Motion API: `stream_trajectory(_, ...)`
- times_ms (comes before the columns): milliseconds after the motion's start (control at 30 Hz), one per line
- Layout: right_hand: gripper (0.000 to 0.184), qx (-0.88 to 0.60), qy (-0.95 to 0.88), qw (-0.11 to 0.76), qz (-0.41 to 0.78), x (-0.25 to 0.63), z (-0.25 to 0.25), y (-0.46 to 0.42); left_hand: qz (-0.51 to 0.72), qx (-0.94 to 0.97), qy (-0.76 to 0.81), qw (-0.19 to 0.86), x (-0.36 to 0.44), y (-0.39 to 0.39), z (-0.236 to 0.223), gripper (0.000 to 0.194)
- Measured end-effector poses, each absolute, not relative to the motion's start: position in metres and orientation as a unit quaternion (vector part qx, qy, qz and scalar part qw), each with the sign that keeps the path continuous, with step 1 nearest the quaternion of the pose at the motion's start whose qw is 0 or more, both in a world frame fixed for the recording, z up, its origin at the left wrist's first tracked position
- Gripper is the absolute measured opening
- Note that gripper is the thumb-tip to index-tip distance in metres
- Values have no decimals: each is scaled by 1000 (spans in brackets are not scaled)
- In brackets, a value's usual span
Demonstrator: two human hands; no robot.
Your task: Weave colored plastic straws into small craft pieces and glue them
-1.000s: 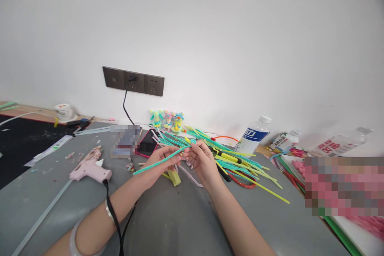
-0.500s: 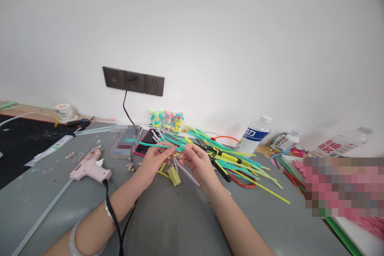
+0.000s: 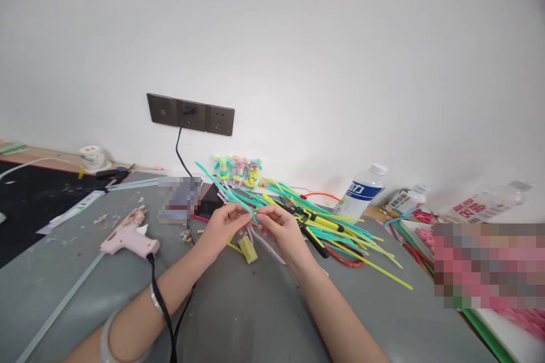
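Observation:
Just above the middle of the table, a turquoise pipe cleaner (image 3: 208, 174) is pinched between both hands, its free end pointing up and to the left. My left hand (image 3: 223, 231) closes thumb and fingertips on it. Opposite, almost touching, my right hand (image 3: 281, 232) pinches the same pipe cleaner near its lower end; the fingertips largely hide this part. Below the hands lie a short yellow-green bundle (image 3: 247, 250) and a lilac pipe cleaner (image 3: 269, 247). Behind and to the right spreads a pile of turquoise and yellow pipe cleaners (image 3: 374, 242).
Yellow-and-black pliers (image 3: 321, 222) rest on the pile. A pink glue gun (image 3: 130, 238) with a black cord lies left. Small fuzzy figures (image 3: 239, 171) stand against the wall. A bottle (image 3: 360, 193) stands right, near a phone-like dark slab (image 3: 208, 202) further left.
The turquoise pipe cleaner has swung so its free end points up instead of leftward. Its coiled end, visible before at the right fingertips, is now mostly hidden.

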State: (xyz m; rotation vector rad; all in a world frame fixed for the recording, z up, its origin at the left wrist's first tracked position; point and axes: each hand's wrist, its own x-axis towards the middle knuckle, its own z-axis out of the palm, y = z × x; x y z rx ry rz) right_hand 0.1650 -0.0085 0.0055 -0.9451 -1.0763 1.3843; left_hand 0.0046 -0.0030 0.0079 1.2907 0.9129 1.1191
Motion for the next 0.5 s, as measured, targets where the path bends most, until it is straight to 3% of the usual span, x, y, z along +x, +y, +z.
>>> stream_trajectory(267,28,-372,-439,531,622,161,4,-11,461,539,399,581,4,-4,8,34)
stream_trajectory(500,27,-383,-480,541,574,161,3,-9,428,559,408,582,2,-1,1,38)
